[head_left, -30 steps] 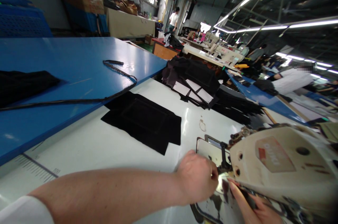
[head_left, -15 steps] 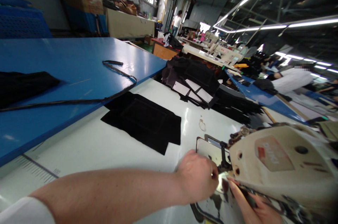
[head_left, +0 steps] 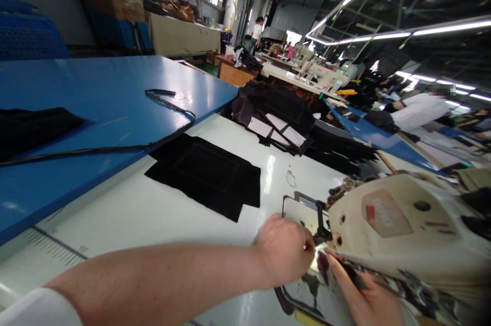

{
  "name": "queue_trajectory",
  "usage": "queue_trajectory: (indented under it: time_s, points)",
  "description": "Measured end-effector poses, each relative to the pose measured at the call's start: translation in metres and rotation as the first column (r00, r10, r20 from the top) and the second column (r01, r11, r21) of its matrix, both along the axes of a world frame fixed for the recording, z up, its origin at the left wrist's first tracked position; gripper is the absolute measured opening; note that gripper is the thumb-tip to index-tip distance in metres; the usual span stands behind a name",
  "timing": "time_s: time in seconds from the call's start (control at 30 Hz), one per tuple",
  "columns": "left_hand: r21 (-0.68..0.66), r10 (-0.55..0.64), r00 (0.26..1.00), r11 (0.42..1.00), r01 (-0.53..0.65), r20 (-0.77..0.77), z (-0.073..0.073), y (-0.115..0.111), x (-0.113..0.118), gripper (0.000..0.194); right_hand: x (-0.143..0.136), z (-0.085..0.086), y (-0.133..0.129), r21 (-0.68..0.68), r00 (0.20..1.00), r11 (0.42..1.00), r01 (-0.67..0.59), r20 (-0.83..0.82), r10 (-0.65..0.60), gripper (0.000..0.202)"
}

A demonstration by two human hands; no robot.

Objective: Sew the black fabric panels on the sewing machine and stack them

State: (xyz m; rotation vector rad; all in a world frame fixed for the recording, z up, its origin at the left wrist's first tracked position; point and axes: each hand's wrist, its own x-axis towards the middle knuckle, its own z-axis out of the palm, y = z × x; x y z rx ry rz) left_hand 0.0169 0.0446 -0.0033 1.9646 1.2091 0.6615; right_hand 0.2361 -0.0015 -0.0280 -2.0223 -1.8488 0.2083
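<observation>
Change: Since the earlier pictures the view had tipped slightly, so the sewing machine (head_left: 402, 223) sat a little higher and further left in the picture; both hands had kept their places at its needle end.
Left hand: The left hand (head_left: 286, 249) lay curled on the white worktop (head_left: 126, 213), its fingertips pinched together just under the needle area. Its grip was closed, but on what could not be made out; anything held was too small to see.
Right hand: The right hand (head_left: 364, 298) lay flat under the machine's arm, fingers stretched toward the needle. Its grip looked open, holding nothing, with the fingertips resting on the shiny plate (head_left: 303, 290).
Where the work lay: The needle and presser foot (head_left: 320, 234) stood directly between the two sets of fingertips, just right of the left hand's pinch and just ahead of the right hand's fingers.
Nearer hand: The left hand was the nearer, all but touching the foot.
Axis: The machine's arm ran from the needle away to the right, across the right hand.
Nearby: A flat black fabric piece (head_left: 205, 175) lay well apart on the worktop, up and left of the left hand.
Beyond: A blue table (head_left: 95, 90) carried a black strap (head_left: 169, 103); stacked black pieces (head_left: 284, 116) lay further back.
</observation>
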Motion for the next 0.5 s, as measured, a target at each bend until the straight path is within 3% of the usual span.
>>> queue_trajectory:
  time_s: [0.2, 0.37, 0.5]
  points:
    - [0.005, 0.002, 1.000, 1.000, -0.003, 0.018, 0.000, 0.000, -0.001, 0.018, 0.004, 0.004, 0.009, -0.004, 0.994, 0.999, -0.053, -0.098, 0.052, 0.034]
    - [0.034, -0.005, 0.999, 0.999, 0.006, -0.034, 0.001, 0.000, 0.000, 0.017, -0.015, 0.010, 0.010, -0.030, 0.986, 0.999, -0.043, -0.161, 0.038, 0.033]
    - [0.050, 0.000, 0.998, 0.999, 0.004, -0.070, 0.002, -0.002, 0.000, 0.018, -0.031, 0.014, 0.010, 0.040, 0.968, 0.997, -0.071, -0.240, 0.078, 0.036]
